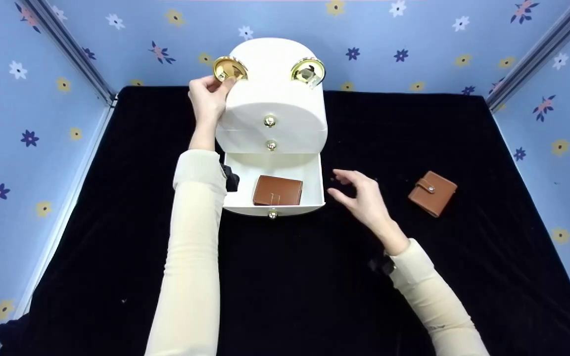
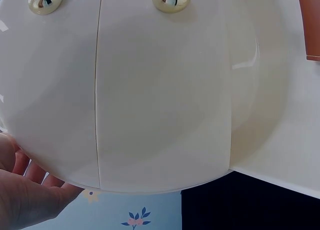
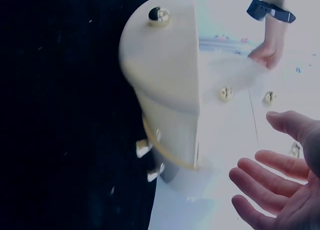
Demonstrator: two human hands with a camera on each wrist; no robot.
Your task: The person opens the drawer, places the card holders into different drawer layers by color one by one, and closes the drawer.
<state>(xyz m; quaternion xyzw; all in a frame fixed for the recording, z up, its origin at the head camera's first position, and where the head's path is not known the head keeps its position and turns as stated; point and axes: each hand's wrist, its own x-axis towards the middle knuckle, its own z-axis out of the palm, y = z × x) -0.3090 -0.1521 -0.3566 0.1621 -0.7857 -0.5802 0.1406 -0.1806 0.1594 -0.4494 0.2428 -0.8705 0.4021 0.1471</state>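
Observation:
A white drawer cabinet with small gold knobs stands at the back of the black cloth. Its bottom drawer is pulled out, and a brown wallet lies inside. My left hand holds the cabinet's upper left side, thumb by the left gold disc; in the left wrist view its fingers reach behind the side, partly hidden. Just right of the drawer, my right hand hovers with fingers apart and nothing in them. A second brown wallet with a snap strap lies farther right.
Another gold disc sits at the cabinet's upper right. Black cloth covers the table. Blue flowered panels close off the back and both sides, with metal rails at the corners.

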